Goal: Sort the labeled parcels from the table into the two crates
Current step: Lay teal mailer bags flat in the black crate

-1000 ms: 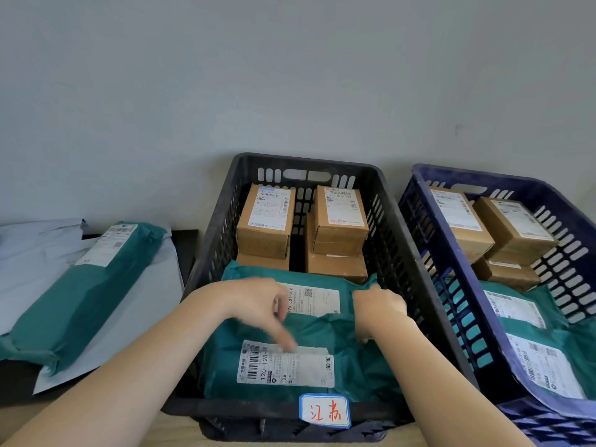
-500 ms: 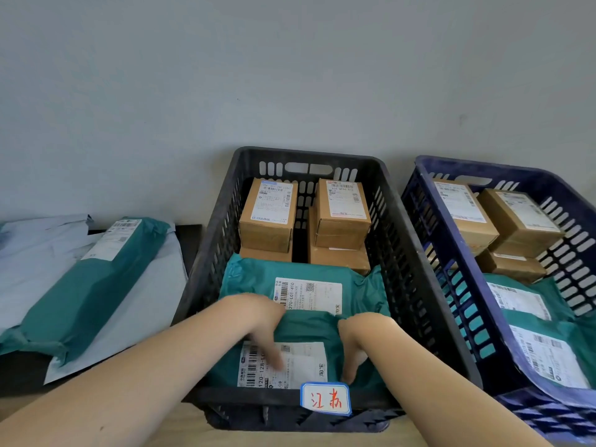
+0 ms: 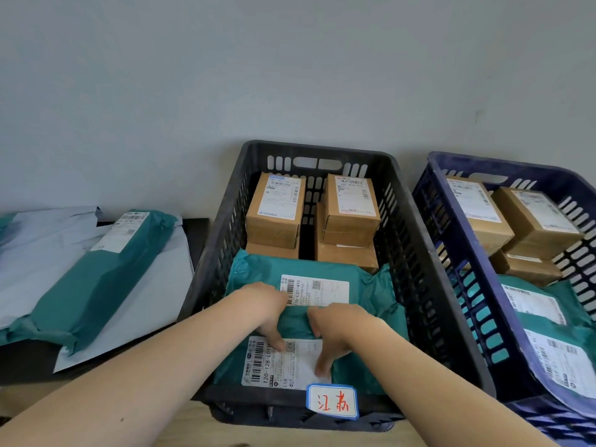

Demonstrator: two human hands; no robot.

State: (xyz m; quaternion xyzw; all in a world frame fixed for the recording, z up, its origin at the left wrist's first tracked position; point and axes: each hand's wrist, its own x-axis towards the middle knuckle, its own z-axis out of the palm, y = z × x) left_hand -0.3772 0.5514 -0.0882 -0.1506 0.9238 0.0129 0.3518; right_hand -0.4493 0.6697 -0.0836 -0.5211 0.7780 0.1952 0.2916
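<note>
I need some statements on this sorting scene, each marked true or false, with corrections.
The left hand and right hand touch the front teal parcel in the black crate. True.
The blue crate holds nothing. False: it holds brown boxes and teal bags.
A long teal parcel lies on the table, left of the black crate. True.
The black crate's cardboard boxes stand at its near end. False: at its far end.
A sticker with red writing sits on the black crate's front. True.

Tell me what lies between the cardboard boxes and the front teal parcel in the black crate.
In the head view, a second teal parcel, label up, fills that stretch.
</note>
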